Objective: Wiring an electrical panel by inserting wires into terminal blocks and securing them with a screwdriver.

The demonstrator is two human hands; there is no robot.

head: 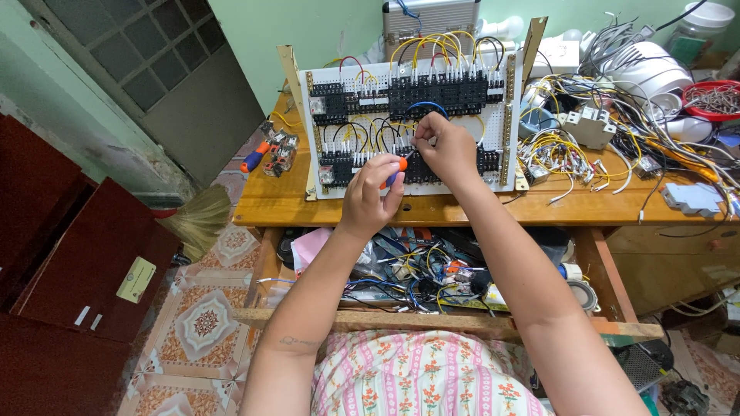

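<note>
Orange-handled screwdriver [395, 171] gripped in the left hand [370, 196] at frame centre, right hand [445, 146] pinching a wire [426, 106] on the panel [408, 123]: keep the tip square, I'd say.

Both forearms are bare from elbow to wrist, with no sleeves, gloves, watch or bracelets visible on the left hand [370, 192] or the right hand [447, 150]. A small dark line marking, resembling a tattoo, runs across the underside of the left forearm near the elbow; its detail is too small to resolve. The torso is covered by a light fabric garment [420, 383] with vertical pink and white stripes and a pattern of small orange flowers with green leaves.
</note>
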